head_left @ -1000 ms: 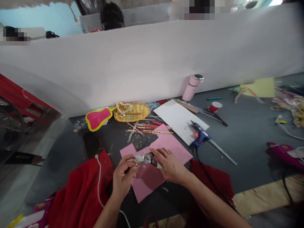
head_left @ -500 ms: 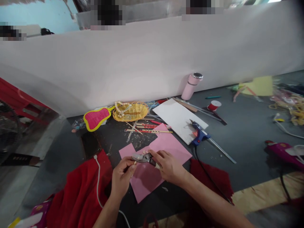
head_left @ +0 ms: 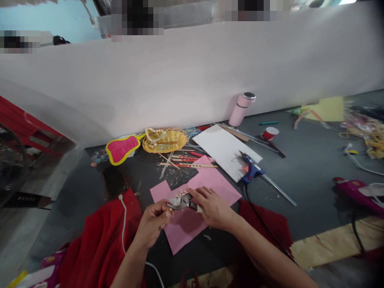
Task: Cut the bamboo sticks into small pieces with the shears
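Note:
My right hand (head_left: 215, 209) is wrapped round the handles of a pair of pruning shears (head_left: 181, 201), its blades pointing left. My left hand (head_left: 154, 221) pinches a thin pale stick (head_left: 171, 211), whose end lies at the blades; most of it is hidden by the fingers. Just behind the shears, small pale cut pieces (head_left: 180, 193) are heaped on pink paper (head_left: 187, 236), which lies beneath both hands. Farther back lie several red-and-pale chopsticks (head_left: 192, 164) among scattered crumbs.
A wicker basket (head_left: 177, 141) holds a beaded string. Beside it lies a pink-and-yellow paddle shape (head_left: 123, 150). To the right are white board (head_left: 216, 144), a blue glue gun (head_left: 252, 170), a thread spool (head_left: 270, 133) and a pink flask (head_left: 241, 110). Red cloth (head_left: 102, 236) and a phone (head_left: 115, 182) lie left.
My left hand has shifted slightly down and turned at the blades, still pinching the stick. More of the pale pieces show behind the shears. My right hand has barely moved.

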